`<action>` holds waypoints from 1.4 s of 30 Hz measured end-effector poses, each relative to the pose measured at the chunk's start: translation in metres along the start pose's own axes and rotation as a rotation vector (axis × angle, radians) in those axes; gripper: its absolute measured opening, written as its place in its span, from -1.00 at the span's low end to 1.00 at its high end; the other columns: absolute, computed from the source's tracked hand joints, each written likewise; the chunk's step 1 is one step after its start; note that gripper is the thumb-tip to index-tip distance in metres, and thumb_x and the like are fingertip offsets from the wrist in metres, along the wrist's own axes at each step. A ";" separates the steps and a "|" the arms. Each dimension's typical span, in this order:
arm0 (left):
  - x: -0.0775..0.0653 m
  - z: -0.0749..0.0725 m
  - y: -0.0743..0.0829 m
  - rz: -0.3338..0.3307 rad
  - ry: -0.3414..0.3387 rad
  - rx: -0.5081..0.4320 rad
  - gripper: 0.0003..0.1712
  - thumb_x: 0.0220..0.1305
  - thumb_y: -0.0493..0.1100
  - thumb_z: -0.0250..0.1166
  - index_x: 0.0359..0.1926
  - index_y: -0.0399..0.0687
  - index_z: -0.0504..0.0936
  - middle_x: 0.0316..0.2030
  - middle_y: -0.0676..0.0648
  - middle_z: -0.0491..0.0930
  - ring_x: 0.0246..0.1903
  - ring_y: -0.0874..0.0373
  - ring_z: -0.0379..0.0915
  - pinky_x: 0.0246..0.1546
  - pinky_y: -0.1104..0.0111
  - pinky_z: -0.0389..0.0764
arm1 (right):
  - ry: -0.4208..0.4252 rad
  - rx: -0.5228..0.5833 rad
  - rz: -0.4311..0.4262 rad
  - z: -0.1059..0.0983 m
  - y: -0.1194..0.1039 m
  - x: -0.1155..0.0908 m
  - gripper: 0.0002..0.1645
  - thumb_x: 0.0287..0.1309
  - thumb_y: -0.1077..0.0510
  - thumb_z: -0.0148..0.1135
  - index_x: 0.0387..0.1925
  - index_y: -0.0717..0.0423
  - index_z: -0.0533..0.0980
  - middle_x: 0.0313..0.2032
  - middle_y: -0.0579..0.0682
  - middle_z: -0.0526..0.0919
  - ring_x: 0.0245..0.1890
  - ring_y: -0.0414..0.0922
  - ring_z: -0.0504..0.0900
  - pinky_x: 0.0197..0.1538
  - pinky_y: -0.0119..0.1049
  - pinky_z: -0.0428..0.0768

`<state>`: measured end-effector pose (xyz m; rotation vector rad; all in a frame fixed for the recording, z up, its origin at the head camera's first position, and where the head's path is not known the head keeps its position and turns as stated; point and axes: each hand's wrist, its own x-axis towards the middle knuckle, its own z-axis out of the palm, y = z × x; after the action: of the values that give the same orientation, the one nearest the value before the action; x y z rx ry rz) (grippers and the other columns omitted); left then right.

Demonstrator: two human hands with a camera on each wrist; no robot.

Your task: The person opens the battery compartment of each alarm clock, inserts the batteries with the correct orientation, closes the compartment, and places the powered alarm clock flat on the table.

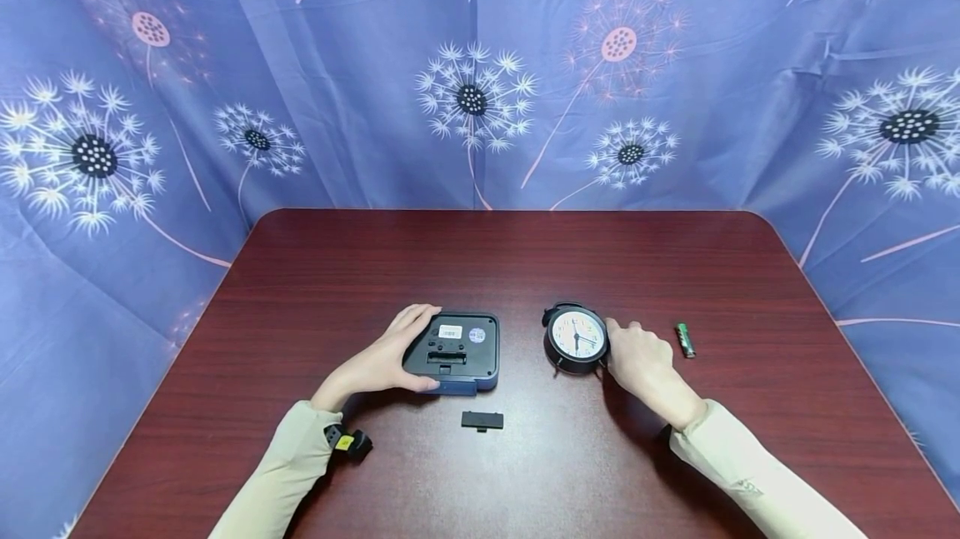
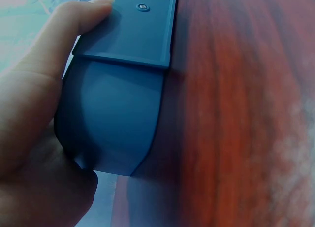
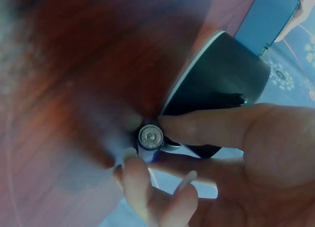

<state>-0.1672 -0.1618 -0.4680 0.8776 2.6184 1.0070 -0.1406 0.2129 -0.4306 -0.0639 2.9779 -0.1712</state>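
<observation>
A blue square clock (image 1: 486, 385) lies with its black back (image 1: 450, 336) up and its battery slot uncovered. My left hand (image 1: 386, 356) grips it from the left side, the thumb (image 2: 93, 13) along the blue casing in the left wrist view. To the right, a round black alarm clock (image 1: 576, 337) lies with its white dial facing up. My right hand (image 1: 641, 360) is beside the alarm clock's right edge. In the right wrist view, its thumb (image 3: 206, 128) and fingers pinch a small cylindrical battery (image 3: 150, 137), end toward the camera; the head view hides this battery.
A small black battery cover (image 1: 482, 420) lies in front of the blue clock. A green battery (image 1: 685, 340) lies to the right of my right hand. The dark red wooden table (image 1: 450, 264) ends at a blue dandelion-print curtain (image 1: 360, 106).
</observation>
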 end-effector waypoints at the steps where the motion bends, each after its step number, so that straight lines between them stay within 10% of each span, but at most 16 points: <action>1: 0.000 0.000 0.000 -0.001 0.000 0.000 0.23 -0.12 0.15 0.51 0.49 -0.08 0.05 0.46 -0.26 0.01 0.47 -0.18 -0.20 0.36 -0.17 0.08 | 0.003 -0.001 -0.003 0.000 0.001 0.000 -0.46 0.00 0.23 0.27 0.09 0.23 0.43 -0.25 0.37 0.57 -0.31 0.33 0.63 -0.48 0.12 0.54; 42: 0.000 0.000 0.000 -0.013 -0.005 0.002 0.25 -0.12 0.16 0.52 0.50 -0.06 0.03 0.47 -0.23 0.00 0.48 -0.13 -0.20 0.36 -0.14 0.12 | 0.258 0.037 0.077 0.009 0.005 0.006 -0.83 0.15 0.33 -0.04 -0.25 0.39 0.25 -0.44 0.37 0.47 -0.50 0.34 0.59 -0.56 0.12 0.51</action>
<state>-0.1673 -0.1616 -0.4677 0.8609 2.6179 0.9979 -0.1454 0.2164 -0.4413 0.0833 3.2257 -0.2417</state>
